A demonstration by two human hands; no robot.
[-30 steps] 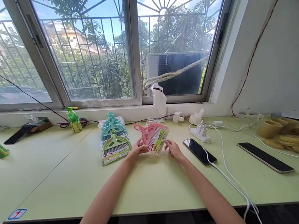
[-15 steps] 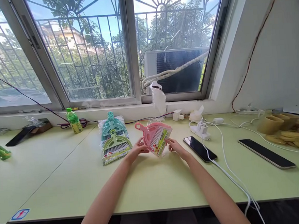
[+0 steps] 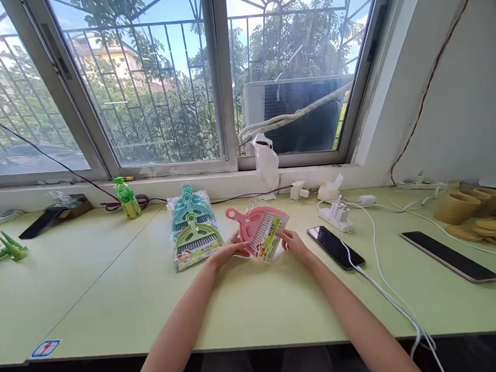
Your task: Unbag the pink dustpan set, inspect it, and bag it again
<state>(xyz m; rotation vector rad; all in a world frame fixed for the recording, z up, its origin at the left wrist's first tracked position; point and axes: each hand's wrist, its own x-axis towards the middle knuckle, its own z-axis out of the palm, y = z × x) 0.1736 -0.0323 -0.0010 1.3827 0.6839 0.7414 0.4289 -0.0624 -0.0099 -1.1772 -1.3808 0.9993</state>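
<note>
A pink dustpan and brush set (image 3: 262, 230) in clear wrapping is held tilted above the table, its round-holed handle pointing up and left. My left hand (image 3: 234, 248) grips its lower left side, the fingers partly behind it. At the right edge, my right hand (image 3: 292, 242) pinches the package near its printed label. Just left of my left hand, a green wrapped brush set (image 3: 197, 241) lies on the table, overlapping teal wrapped sets (image 3: 190, 208) behind it.
A black phone (image 3: 335, 247) with white cables and a power strip (image 3: 336, 218) are to the right, with a dark flat device (image 3: 448, 256) beyond. A green-capped bottle (image 3: 129, 200) stands back left. Brown cups (image 3: 457, 206) sit far right, green leaves (image 3: 12, 248) far left.
The whole view has shifted slightly, so most things appear a little further right. Both hands still hold the pink set, which has barely changed its tilt.
</note>
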